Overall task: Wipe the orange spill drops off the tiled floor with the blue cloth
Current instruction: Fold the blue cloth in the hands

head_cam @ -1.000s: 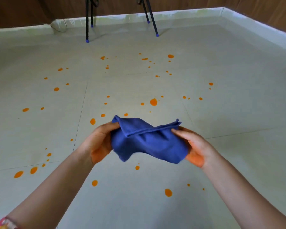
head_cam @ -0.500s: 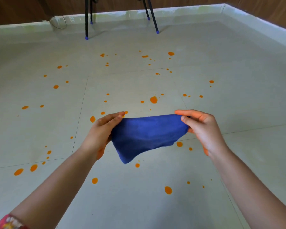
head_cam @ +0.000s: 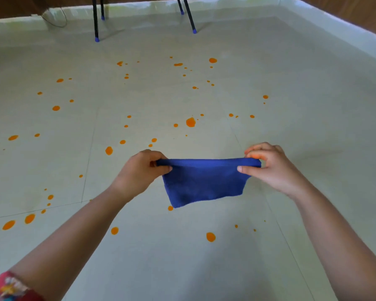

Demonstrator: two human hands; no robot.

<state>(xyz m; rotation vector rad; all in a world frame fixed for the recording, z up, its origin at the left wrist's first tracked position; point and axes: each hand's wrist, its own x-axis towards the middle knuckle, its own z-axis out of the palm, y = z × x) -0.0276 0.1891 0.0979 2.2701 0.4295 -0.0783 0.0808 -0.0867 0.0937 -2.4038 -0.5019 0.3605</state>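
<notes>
Now left hand point(head_cam: 140, 170) and right hand point(head_cam: 269, 168) pinch top corners of blue cloth point(head_cam: 202, 181), stretched above floor point(head_cam: 291, 137); orange drops point(head_cam: 190, 122) scattered around cloth.

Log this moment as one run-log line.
left hand: pinches blue cloth top edge | right hand: pinches other end | blue cloth: hangs stretched between them | orange drops: many on tiled floor

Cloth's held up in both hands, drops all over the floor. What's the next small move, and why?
Probably lower the blue cloth onto the orange drop just below its hanging corner. The left hand and right hand pinch its top edge in the air, clear of the floor, and that drop looks nearest.
</notes>
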